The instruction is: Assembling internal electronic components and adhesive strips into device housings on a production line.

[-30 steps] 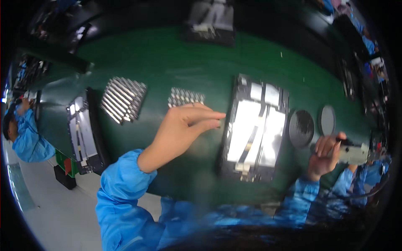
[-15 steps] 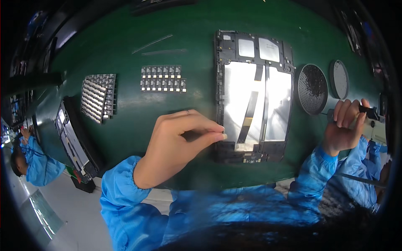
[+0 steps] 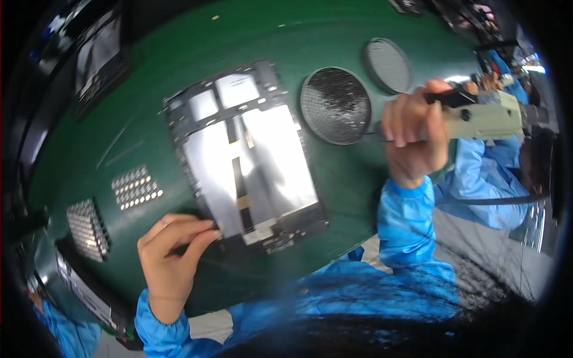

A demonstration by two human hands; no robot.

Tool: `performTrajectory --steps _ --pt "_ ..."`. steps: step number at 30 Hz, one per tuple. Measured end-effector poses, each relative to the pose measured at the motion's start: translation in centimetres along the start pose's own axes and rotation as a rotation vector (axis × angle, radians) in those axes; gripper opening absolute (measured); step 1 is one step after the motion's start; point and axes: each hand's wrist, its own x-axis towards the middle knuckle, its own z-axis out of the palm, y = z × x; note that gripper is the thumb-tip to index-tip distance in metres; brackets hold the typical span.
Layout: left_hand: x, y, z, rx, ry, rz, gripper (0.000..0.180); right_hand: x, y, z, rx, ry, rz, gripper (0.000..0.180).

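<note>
An opened tablet-like device [image 3: 283,155] with silvery plates, a black frame and dark flex strips lies tilted mid-table. At its near left corner my left hand [image 3: 164,253] has thumb and forefinger pinched together; whether something small is between them is hidden. My right hand [image 3: 415,140] is wrapped round a cream electric screwdriver [image 3: 489,119] with a black lever, held roughly level. Its bit points left, close to the right rim of a round black dish [image 3: 302,106] full of tiny shiny pieces. The right hand is slightly blurred.
Behind lies a second round dish [image 3: 368,59]. At left are rows of small parts [image 3: 137,188], a stack of similar pieces [image 3: 88,230], and thin clear strips [image 3: 113,146]. Other devices [image 3: 89,289] line the left edge. A person in blue [image 3: 483,185] sits at right, another [image 3: 71,334] lower left.
The whole view has swung right, so the table's things appear farther left and tilted. More of the screwdriver now shows in my right hand. My left hand stays pinched by the device's edge.
</note>
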Motion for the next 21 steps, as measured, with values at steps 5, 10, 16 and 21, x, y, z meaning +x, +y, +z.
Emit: performTrajectory --steps 5,10,16,21 --pt "0.0 0.2 0.5 -0.085 0.020 -0.153 0.025 -0.2 0.2 0.6 0.036 0.075 0.044 0.030" --pt "0.6 0.5 0.2 -0.299 -0.085 -0.371 0.029 -0.6 0.9 0.3 -0.050 0.067 0.111 0.031" --pt "1.5 0.3 -0.2 -0.389 -0.135 -0.411 0.031 -0.4 1.7 1.1 0.058 0.230 0.141 0.030" --pt "1.4 0.3 -0.1 -0.413 -0.117 -0.439 0.031 -0.6 2.0 0.6 -0.050 0.178 0.179 0.029"
